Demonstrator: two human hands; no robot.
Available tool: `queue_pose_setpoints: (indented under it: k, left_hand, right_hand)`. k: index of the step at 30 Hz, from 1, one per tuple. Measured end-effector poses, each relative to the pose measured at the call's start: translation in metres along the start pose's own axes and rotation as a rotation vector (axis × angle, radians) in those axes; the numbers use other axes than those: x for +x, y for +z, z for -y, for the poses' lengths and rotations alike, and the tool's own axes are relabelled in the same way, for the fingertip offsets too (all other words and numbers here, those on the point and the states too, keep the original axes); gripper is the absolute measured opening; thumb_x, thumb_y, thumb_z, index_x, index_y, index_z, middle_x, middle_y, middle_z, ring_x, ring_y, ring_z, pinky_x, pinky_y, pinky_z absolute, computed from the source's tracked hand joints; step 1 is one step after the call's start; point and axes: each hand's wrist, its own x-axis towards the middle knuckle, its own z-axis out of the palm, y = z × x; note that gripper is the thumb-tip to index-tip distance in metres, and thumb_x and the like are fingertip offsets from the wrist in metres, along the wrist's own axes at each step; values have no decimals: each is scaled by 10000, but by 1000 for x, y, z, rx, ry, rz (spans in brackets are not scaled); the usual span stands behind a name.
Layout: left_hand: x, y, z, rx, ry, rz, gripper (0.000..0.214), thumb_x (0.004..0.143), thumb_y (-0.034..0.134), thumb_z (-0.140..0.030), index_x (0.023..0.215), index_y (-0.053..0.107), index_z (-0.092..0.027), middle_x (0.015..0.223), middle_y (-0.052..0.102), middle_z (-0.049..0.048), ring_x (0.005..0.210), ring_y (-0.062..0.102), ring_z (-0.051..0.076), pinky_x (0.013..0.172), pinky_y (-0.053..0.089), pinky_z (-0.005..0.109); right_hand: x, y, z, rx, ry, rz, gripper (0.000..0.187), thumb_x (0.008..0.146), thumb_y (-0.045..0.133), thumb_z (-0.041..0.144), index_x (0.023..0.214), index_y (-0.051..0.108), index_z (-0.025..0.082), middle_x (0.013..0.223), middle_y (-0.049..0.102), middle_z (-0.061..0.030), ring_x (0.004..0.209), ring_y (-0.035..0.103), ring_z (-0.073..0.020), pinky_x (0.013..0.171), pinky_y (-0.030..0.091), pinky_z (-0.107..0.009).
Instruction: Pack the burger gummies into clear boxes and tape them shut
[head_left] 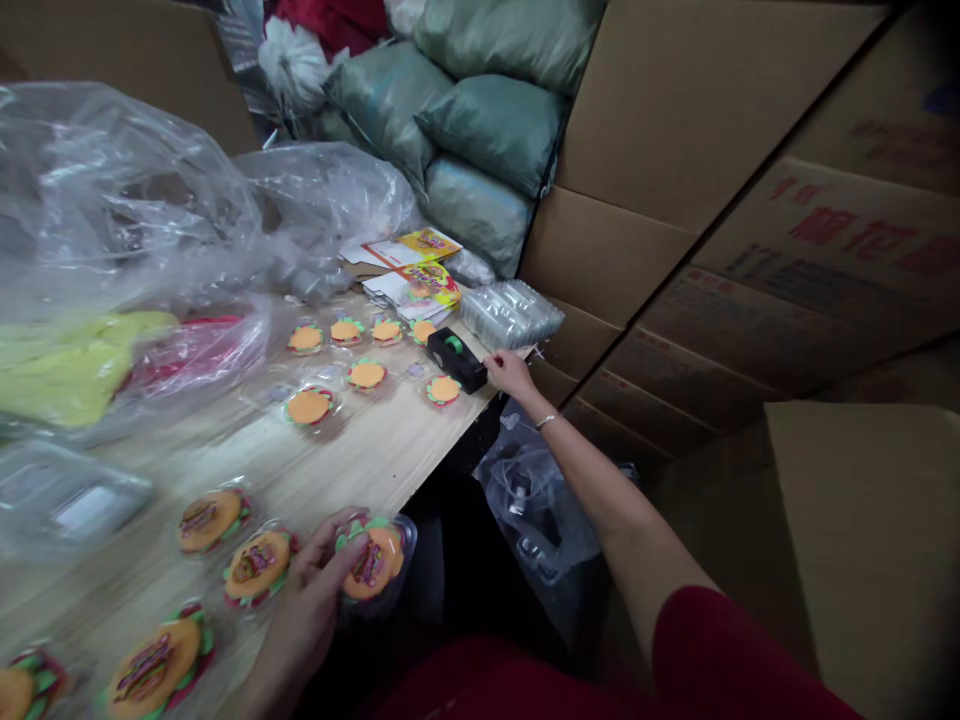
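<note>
Along the table's [420, 445] slanting right edge, I have the left hand [311, 590] gripping a clear burger pack [373, 562], thumb across its printed bun, and in my view the pack juts past the wood over the dark gap. The right hand [511, 374] is at the end of the black tape dispenser [456, 360] near the far corner, fingers drawn together; whether they pinch tape I cannot tell. Between the near group of 4 burger packs and the far group of 7, a wide strip of wood gives me room to slide. Tighter is the dispenser's surround: 1 far pack lies just beside it, with stacked clear trays [512, 313] behind and printed cards [420, 265] beyond. On the left, loose plastic sheeting [135, 200] heaps over the tabletop and blocks that side. Cardboard boxes [622, 110] wall off the right, and a plastic bag [525, 480] hangs below the edge, under the right forearm.
</note>
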Motion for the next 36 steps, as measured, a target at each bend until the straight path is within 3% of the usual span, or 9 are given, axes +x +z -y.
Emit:
queue_pose_setpoints:
  k: [7,10,15,20,27,32,36]
  left_hand:
    - [0,14,-8,52,97,23,446,584,837,-334,972,673,-188,846,695,14,742,661,183,646,517,245]
    - [0,16,-9,55,73,29,433,604,828,-328,980,663,-191,871,690,17,739,657,176,647,517,245]
    - [4,14,-3,46,23,26,462,605,828,-332,1005,651,-183,875,704,30,724,665,181,652,523,253]
    - [12,14,1,11,2,44,464,607,830,-347,1010,663,-190,866,713,25,740,669,180,665,524,249]
    - [24,31,-12,-88,22,-59,467,522,863,-383,897,699,-158,832,695,11,735,634,153,649,500,222]
    - [21,43,-25,-181,64,12,410,560,842,-400,858,698,-159,809,682,14,745,622,152,653,494,230]
    - [16,36,-28,-196,146,-64,362,557,848,-348,829,706,-156,785,663,-3,720,596,119,631,468,196]
  right_hand:
    - [28,15,-6,109,155,152,236,708,697,230,532,564,147,525,472,13,597,437,-126,640,368,-269]
    - [27,20,-9,231,219,183,202,710,693,224,575,567,141,522,459,32,542,418,-93,569,373,-238]
    - [13,17,-18,457,247,144,204,733,662,327,709,559,153,612,531,19,581,488,-83,562,421,-201]
    - [-7,17,-40,613,218,160,292,668,688,407,708,538,160,695,601,-20,675,574,-114,640,467,-234]
    - [-13,44,-61,643,150,27,300,671,657,451,656,523,184,596,523,39,595,474,-106,613,403,-242]
    - [-26,38,-47,616,87,5,247,683,672,356,609,508,186,582,493,43,600,422,-109,605,354,-241]
    - [-84,39,-9,682,15,191,251,733,665,403,692,544,188,662,539,18,650,482,-127,646,392,-258]
